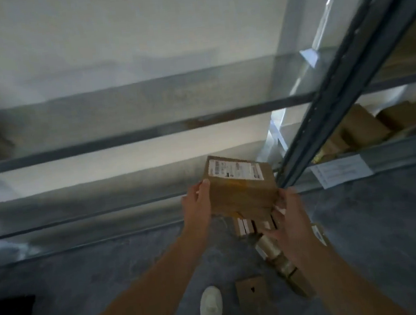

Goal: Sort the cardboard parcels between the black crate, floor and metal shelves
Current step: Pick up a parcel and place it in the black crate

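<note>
Your left hand [196, 200] and right hand [291, 223] were bare, and so were both forearms as far back as the view reached. The left forearm [149, 291] and right forearm [345, 279] showed blurred at the edges. On the one foot in view you wore a white shoe [212, 303] with a rounded toe. Above it was pale cloth, sock or trouser leg, too blurred to tell.

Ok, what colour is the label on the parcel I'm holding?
White with dark print: the label on the brown parcel, best seen in the head view.
</note>
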The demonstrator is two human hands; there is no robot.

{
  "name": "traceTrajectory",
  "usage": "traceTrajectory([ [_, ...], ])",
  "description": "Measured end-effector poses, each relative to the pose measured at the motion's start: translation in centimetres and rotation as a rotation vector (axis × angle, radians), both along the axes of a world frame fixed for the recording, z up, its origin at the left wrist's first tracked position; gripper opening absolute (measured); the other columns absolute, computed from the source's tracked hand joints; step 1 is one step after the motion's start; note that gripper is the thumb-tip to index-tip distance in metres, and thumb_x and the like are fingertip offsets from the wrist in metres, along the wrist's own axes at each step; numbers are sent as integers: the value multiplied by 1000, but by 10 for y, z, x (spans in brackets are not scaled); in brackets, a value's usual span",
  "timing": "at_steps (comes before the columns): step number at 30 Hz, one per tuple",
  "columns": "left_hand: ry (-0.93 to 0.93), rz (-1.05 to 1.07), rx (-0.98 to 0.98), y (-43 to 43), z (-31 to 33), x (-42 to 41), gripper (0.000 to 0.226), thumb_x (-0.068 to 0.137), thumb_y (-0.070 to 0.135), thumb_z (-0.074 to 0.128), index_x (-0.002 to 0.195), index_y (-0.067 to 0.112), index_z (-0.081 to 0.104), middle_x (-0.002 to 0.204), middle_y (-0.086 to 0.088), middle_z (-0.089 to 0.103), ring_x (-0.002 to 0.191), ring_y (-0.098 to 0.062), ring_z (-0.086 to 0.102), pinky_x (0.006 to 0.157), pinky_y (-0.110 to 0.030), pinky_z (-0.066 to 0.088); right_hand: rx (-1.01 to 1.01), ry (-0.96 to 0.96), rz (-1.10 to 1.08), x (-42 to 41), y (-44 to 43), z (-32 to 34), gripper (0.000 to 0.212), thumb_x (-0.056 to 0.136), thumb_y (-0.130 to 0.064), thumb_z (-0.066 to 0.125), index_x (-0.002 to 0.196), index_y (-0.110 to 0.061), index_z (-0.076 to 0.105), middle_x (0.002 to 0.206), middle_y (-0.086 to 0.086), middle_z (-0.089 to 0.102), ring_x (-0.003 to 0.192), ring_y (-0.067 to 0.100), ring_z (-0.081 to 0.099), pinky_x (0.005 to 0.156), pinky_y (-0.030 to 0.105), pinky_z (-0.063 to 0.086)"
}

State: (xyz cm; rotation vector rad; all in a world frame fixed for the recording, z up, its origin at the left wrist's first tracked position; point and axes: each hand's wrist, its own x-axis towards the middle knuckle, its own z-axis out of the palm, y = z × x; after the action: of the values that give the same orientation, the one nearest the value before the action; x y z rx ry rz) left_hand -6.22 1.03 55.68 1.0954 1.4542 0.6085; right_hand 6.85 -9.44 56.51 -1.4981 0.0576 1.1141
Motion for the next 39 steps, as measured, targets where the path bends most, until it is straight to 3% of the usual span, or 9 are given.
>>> traceTrajectory([
  [6, -86, 56, 405, -25, 138, -35, 35, 96, 46, 48, 121, 22, 52, 120, -1, 44, 105, -7, 50, 78, -12, 39, 191, -88, 4, -41, -9, 122, 33, 101, -49, 39, 124, -33, 56, 123, -1, 63, 113, 19, 60, 98, 47, 49],
  [10, -122, 5, 622, -14, 230, -53, 30, 97, 44, 48, 120, 26, 52, 120, 3, 45, 110, -9, 52, 88, -20, 43, 314, -147, 145, -44, 0, 203, 33, 100, -57, 33, 113, -37, 56, 117, 3, 64, 109, 22, 62, 98, 41, 50],
  [14, -131, 43, 794, -9, 309, -78, 26, 97, 45, 48, 119, 31, 50, 119, 7, 47, 107, -7, 53, 82, -11, 41, 442, -268, 251, -57, 11, 270, 39, 100, -57, 31, 121, -36, 56, 115, -1, 66, 104, 18, 65, 76, 27, 55],
  [17, -123, 86, 918, -12, 347, -109, 26, 96, 45, 48, 119, 32, 50, 118, 8, 48, 108, -9, 55, 85, -13, 44, 514, -350, 307, -77, 26, 309, 41, 101, -55, 29, 130, -37, 49, 124, -4, 61, 110, 19, 62, 83, 33, 56],
  [20, -116, 133, 986, -13, 374, -145, 23, 98, 42, 49, 118, 31, 51, 115, 9, 48, 108, -9, 55, 89, -16, 46, 564, -375, 362, -103, 39, 337, 43, 102, -55, 27, 137, -38, 46, 131, -6, 58, 112, 18, 60, 88, 35, 55],
  [27, -119, 138, 1076, -17, 415, -219, 20, 98, 29, 53, 117, 23, 55, 111, 8, 50, 105, -8, 55, 83, -8, 48, 553, -370, 420, -164, 65, 376, 40, 103, -49, 29, 139, -33, 32, 136, 1, 52, 107, 25, 61, 73, 37, 58],
  [32, -127, 53, 1077, -4, 424, -283, 14, 92, 29, 62, 105, 32, 57, 101, 7, 65, 98, -11, 63, 85, -30, 55, 559, -336, 520, -209, 78, 392, 55, 99, -58, 21, 142, -33, 44, 145, 2, 51, 109, 28, 59, 90, 45, 52],
  [36, -113, 82, 1018, 16, 422, -333, 18, 92, 35, 63, 106, 32, 52, 101, 12, 67, 97, -7, 66, 87, -34, 58, 532, -298, 512, -247, 98, 407, 63, 97, -63, 18, 135, -25, 53, 139, 1, 57, 101, 33, 65, 94, 49, 52],
  [39, -127, 92, 985, 30, 413, -373, 21, 93, 31, 62, 111, 27, 52, 103, 11, 68, 99, -8, 67, 89, -39, 57, 493, -368, 555, -283, 112, 416, 52, 99, -59, 20, 118, -26, 55, 116, -2, 60, 95, 33, 64, 95, 50, 51],
])
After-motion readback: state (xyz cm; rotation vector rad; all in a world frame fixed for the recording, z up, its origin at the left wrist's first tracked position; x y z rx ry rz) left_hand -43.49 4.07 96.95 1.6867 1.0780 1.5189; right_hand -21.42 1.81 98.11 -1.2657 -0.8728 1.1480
